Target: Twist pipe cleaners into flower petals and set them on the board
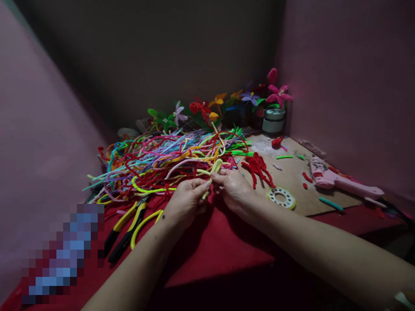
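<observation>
Pale yellow pipe cleaners (216,166), bent into a narrow loop with loose ends sticking out, are pinched between my two hands above the red cloth. My left hand (189,196) has its thumb and fingers closed on the lower part. My right hand (234,186) grips just below the loop from the other side. Right behind them spreads a tangled heap of pipe cleaners (168,151) in many colours. A bundle of bent red pipe cleaners (258,166) lies on the board to the right of my hands.
Yellow-and-black pliers (129,224) lie on the red cloth (220,259) at left. A white ring-shaped spool (281,198) and a pink glue gun (343,181) rest on the brown board (301,166). Pipe-cleaner flowers (249,98) and a grey jar (273,122) stand at the back.
</observation>
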A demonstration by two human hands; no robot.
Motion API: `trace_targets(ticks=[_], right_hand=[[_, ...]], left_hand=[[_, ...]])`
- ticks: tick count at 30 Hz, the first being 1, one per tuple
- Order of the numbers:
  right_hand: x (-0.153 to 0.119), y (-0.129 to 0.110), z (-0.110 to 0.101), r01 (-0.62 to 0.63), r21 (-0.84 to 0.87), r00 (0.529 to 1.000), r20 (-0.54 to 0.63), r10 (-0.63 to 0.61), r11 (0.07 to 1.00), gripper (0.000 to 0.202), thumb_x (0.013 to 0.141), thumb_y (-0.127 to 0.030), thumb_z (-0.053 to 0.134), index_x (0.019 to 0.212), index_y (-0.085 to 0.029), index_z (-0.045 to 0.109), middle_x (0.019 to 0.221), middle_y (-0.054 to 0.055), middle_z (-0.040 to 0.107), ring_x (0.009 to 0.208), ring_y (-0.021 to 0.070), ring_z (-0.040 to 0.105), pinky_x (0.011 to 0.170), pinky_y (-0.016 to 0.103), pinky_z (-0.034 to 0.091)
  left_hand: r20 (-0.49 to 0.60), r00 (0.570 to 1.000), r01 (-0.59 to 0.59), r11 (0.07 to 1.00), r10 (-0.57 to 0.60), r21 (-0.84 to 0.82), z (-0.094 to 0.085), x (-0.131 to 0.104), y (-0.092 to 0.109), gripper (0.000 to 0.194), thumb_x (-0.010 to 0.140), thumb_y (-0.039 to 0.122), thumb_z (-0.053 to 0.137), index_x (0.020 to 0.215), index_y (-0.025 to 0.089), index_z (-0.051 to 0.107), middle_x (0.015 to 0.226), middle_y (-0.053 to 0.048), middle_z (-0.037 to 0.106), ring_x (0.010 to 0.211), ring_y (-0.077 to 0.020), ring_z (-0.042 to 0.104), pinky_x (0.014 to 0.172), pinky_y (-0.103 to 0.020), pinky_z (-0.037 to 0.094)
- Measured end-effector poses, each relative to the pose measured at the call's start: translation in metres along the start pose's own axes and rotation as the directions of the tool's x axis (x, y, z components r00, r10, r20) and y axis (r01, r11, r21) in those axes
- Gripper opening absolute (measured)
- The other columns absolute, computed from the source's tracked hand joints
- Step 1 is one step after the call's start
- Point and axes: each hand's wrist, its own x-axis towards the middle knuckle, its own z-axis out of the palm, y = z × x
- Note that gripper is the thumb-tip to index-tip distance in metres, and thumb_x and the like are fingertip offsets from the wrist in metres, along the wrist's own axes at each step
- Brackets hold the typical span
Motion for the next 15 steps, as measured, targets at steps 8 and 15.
trace_targets(ticks=[8, 15], right_hand=[[0.003, -0.004, -0.003, 0.045, 0.001, 0.999, -0.024, -0.045, 0.999, 0.024, 0.056, -0.023, 0.071, 0.057, -0.014, 0.049, 0.046, -0.006, 0.044, 0.039, 0.0037, 0.032, 0.04, 0.021, 0.019], [-0.005, -0.005, -0.004, -0.003, -0.125, 0.991, 0.134, 0.02, 0.992, 0.018, 0.057, -0.023, 0.069, 0.065, -0.012, 0.057, 0.048, -0.006, 0.044, 0.039, 0.0041, 0.032, 0.039, 0.021, 0.019]], left_hand=[[-0.161, 0.969, -0.141, 0.954, 0.188, 0.266, 0.0, 0.002, 0.001, 0.024, 0.069, 0.037, 0.063, 0.074, 0.015, 0.053, 0.056, 0.005, 0.049, 0.042, -0.0052, 0.04, 0.04, -0.018, 0.029], [-0.212, 0.93, -0.22, 0.918, 0.3, 0.331, -0.013, 0.002, 0.008, 0.024, 0.071, 0.038, 0.061, 0.076, 0.015, 0.058, 0.05, 0.006, 0.047, 0.042, -0.005, 0.036, 0.042, -0.018, 0.026]])
